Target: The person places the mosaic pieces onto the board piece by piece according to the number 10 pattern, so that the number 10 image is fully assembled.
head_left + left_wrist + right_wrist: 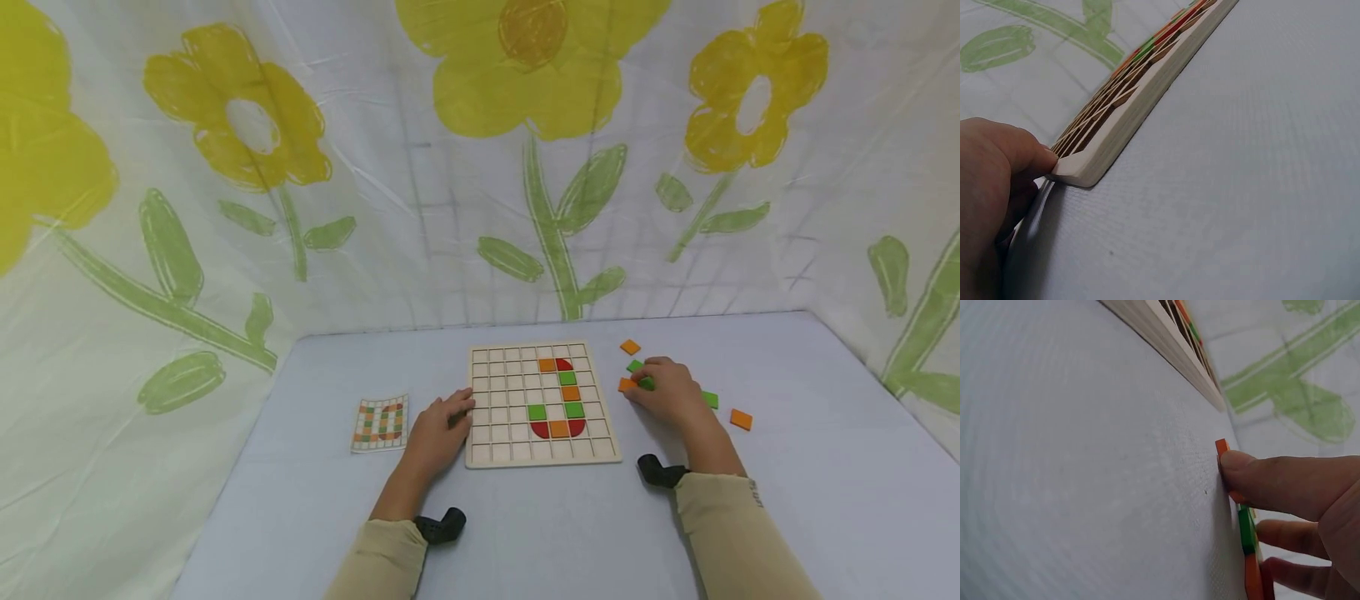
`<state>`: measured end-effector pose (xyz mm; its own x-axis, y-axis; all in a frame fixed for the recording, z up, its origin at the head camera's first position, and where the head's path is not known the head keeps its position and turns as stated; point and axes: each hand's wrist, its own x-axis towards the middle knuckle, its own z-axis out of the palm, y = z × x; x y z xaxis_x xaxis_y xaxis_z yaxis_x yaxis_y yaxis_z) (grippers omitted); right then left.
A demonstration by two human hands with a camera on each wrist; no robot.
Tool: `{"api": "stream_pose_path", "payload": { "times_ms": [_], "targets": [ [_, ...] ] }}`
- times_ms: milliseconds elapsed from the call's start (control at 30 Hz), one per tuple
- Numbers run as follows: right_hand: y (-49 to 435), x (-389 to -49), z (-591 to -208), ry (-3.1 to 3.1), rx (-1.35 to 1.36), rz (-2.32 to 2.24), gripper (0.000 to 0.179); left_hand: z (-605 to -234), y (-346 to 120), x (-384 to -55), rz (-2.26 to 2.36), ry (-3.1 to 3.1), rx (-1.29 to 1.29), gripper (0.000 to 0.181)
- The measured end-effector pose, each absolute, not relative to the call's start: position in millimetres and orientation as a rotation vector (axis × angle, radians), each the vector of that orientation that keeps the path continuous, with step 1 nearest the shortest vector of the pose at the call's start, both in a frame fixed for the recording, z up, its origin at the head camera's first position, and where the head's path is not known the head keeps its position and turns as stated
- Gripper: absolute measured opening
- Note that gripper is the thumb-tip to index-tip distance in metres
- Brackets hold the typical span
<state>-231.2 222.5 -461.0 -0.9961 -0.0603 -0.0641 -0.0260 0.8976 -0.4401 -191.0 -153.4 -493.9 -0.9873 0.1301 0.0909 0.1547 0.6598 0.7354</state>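
Note:
A square wooden grid board [491, 454] lies on the table, with orange, green and red tiles set in its right half. My left hand [437, 435] rests at its left edge, fingertips touching the rim [1072, 165] in the left wrist view. To the right of the board, my right hand [670, 392] pinches an orange tile [1222, 447] under the thumb; the opposing finger is hidden. A green tile [1247, 530] sits just beyond, beside the other fingers. Another orange tile [1252, 575] and a red piece [1267, 581] show below it in the right wrist view.
A printed pattern card [380, 423] lies left of the board. Around the right hand are an orange tile [630, 347], a green tile [635, 366], another green tile [709, 400] and an orange tile [741, 419]. A flower-printed curtain [375, 275] stands behind the table.

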Motion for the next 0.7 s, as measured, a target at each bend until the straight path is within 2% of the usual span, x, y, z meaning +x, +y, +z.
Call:
{"api": "stream_pose_path", "payload": {
  "times_ms": [367, 700],
  "targets": [
    [217, -231, -458, 3.043, -0.085, -0.624, 0.030, -492, -153, -189, -1.237, -2.822, -0.278, 0.032],
    [192, -230, -450, 3.020, -0.282, -0.804, 0.027, -494, -153, -190, -1.198, -2.847, -0.281, 0.033]
  ]
}}
